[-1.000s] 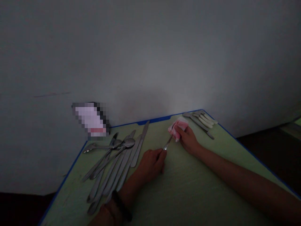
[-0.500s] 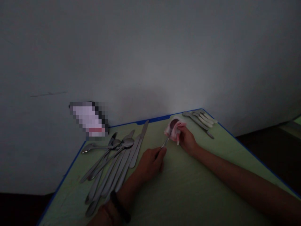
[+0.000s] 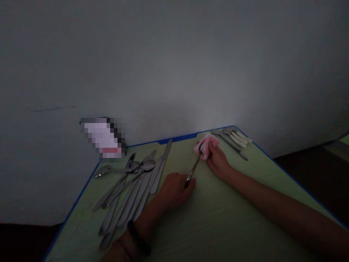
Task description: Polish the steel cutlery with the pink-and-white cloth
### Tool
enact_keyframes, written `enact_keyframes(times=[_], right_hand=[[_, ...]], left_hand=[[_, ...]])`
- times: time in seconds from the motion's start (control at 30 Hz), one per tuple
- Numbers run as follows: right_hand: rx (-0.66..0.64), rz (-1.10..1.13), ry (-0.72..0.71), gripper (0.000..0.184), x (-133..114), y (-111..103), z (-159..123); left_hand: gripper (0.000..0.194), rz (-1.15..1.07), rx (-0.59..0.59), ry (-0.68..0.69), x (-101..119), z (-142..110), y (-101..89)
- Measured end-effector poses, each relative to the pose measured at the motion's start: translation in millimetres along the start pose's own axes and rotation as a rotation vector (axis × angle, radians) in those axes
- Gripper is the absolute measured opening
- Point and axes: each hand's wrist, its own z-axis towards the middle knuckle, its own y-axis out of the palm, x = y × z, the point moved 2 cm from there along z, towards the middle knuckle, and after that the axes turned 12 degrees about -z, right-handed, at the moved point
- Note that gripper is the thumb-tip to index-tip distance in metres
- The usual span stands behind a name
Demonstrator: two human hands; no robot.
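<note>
My left hand point(image 3: 176, 190) is closed around the handle of a metal spoon point(image 3: 193, 168), which points up and away from me. The bowl of the spoon lies in a pink and white cloth point(image 3: 209, 142), mostly covered by its folds. My right hand point(image 3: 219, 161) pinches that cloth from the right side, around the bowl. Left of my left hand lies a spread of metal cutlery: table knives point(image 3: 160, 169) side by side, with spoons point(image 3: 148, 165) across them.
At the table's far right corner lie a metal spoon point(image 3: 229, 140) and several pieces with pale handles point(image 3: 240, 138). A blurred-out phone-like object point(image 3: 102, 136) leans on the wall at the left. The green tabletop point(image 3: 218, 225) has a blue edge and meets the wall.
The cloth has folded further over the spoon's bowl, which showed more before. The spoon's handle has turned steeper in my left hand, and my right hand has shifted slightly.
</note>
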Motion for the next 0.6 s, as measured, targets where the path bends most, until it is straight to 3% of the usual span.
enact_keyframes(times=[0.33, 0.47, 0.6], right_hand=[[-0.124, -0.246, -0.071, 0.031, 0.8, -2.9, -3.1], [-0.173, -0.258, -0.028, 0.033, 1.6, -3.2, -4.0], [-0.135, -0.206, -0.004, 0.032, 1.8, -2.9, -2.8]], left_hand=[[0.043, -0.108, -0.032, 0.010, 2.3, -4.1, -1.4], [0.043, -0.119, -0.014, 0.027, 0.3, -5.1, 1.0], [0.041, -0.155, -0.001, 0.016, -0.5, -4.7, 1.4]])
